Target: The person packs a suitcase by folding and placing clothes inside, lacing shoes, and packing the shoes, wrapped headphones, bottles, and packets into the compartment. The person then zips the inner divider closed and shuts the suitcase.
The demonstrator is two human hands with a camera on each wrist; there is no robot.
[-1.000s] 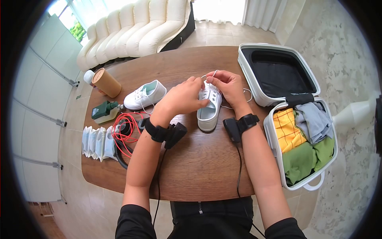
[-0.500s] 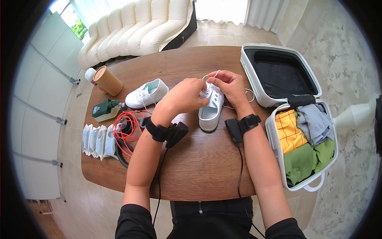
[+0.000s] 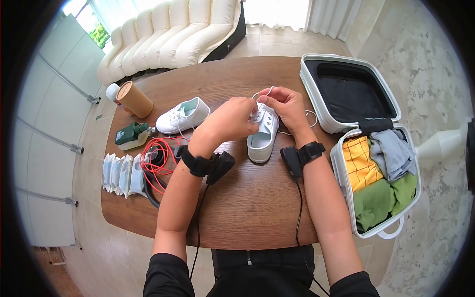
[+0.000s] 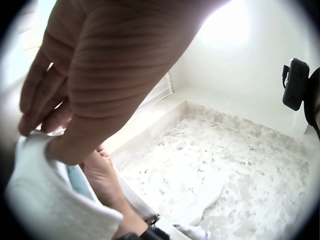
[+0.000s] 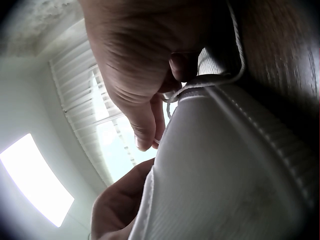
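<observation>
A white canvas sneaker [image 3: 258,154] stands on the table between my hands, its heel toward me. My left hand [image 3: 227,119] grips its upper from the left; in the left wrist view the thumb dips into the opening of the sneaker [image 4: 55,195] while the fingers stay outside. Thumb and forefinger of my right hand [image 3: 288,108] pinch a white shoelace [image 3: 270,90] above the eyelets. More of the lace [image 5: 240,47] loops past the sneaker's side in the right wrist view. A second white sneaker [image 3: 195,116] lies to the left.
An open white suitcase [image 3: 336,163] with folded clothes [image 3: 371,200] lies at right. Along the left are a cardboard tube [image 3: 134,99], a green bottle [image 3: 131,132], a red cable [image 3: 156,168] and several small packets [image 3: 123,173]. A cream sofa [image 3: 168,37] stands beyond the table.
The head view has shifted slightly. Both hands stay at the sneaker, with the right still pinching the shoelace; the left thumb has drawn in a little.
</observation>
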